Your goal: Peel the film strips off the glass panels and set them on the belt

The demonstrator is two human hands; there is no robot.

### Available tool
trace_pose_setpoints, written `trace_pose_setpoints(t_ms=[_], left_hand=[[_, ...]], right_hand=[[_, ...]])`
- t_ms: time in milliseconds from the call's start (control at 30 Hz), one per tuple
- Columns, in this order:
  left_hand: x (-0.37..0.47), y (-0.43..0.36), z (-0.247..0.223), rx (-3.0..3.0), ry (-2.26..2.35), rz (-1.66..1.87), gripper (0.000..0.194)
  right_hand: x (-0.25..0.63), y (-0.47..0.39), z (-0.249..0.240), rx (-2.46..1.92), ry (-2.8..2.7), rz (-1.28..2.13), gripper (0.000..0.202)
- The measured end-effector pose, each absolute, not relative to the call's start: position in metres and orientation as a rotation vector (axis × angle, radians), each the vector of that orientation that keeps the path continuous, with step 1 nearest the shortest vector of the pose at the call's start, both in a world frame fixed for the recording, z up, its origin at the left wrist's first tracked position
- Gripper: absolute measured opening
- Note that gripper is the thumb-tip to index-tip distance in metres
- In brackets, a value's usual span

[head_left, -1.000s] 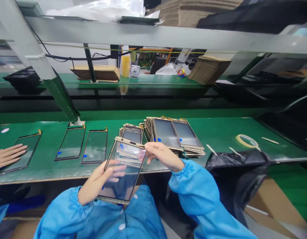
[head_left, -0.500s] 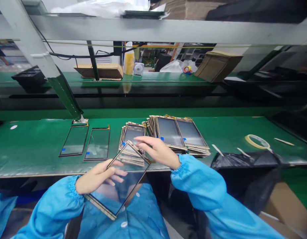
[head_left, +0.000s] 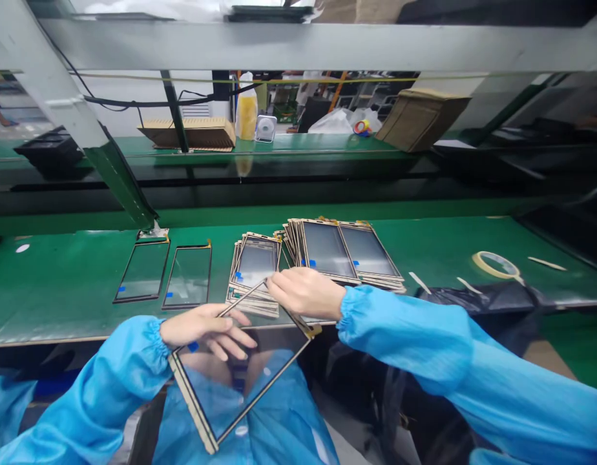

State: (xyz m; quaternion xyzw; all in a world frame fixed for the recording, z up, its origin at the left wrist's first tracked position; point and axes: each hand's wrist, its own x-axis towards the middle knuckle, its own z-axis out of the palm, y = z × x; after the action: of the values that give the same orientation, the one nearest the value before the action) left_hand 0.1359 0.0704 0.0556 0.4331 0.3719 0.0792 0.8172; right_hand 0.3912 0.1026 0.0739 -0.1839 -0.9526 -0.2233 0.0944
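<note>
A framed glass panel [head_left: 260,381] is tilted above my lap, with pale strips along two of its edges. My left hand [head_left: 209,329] supports it from the left side, some fingers spread behind the glass. At the panel's top corner, my right hand [head_left: 303,290] has its fingers pinched together on the edge; the fingertips are partly hidden. Behind the hands lie a small stack of framed panels [head_left: 257,258] and a larger double stack [head_left: 327,248]. Two single panels [head_left: 142,270] [head_left: 188,276] rest flat on the bench at the left.
On the green bench [head_left: 444,252], a tape roll [head_left: 496,265] and thin pale strips [head_left: 419,283] lie at the right, beside a black plastic bag [head_left: 502,300]. A slanted post [head_left: 104,155] stands at the left. Behind is a shelf with a cardboard box [head_left: 419,119].
My right hand has closed from spread fingers onto the panel's top corner. The held panel has turned slightly and shifted right, and the view has moved a little.
</note>
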Motion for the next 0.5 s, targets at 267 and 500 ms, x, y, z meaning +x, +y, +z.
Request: trace_pose_setpoints(t_ms=[267,500], left_hand=[[0.139,0.089,0.043,0.743,0.955,0.487,0.039],[0.150,0.105,0.024,0.503,0.845,0.765,0.058]], right_hand=[[0.483,0.036,0.073,-0.837,-2.346,-0.541,0.019],[0.590,-0.078,0.004,-2.050,-1.418,-0.561,0.017]])
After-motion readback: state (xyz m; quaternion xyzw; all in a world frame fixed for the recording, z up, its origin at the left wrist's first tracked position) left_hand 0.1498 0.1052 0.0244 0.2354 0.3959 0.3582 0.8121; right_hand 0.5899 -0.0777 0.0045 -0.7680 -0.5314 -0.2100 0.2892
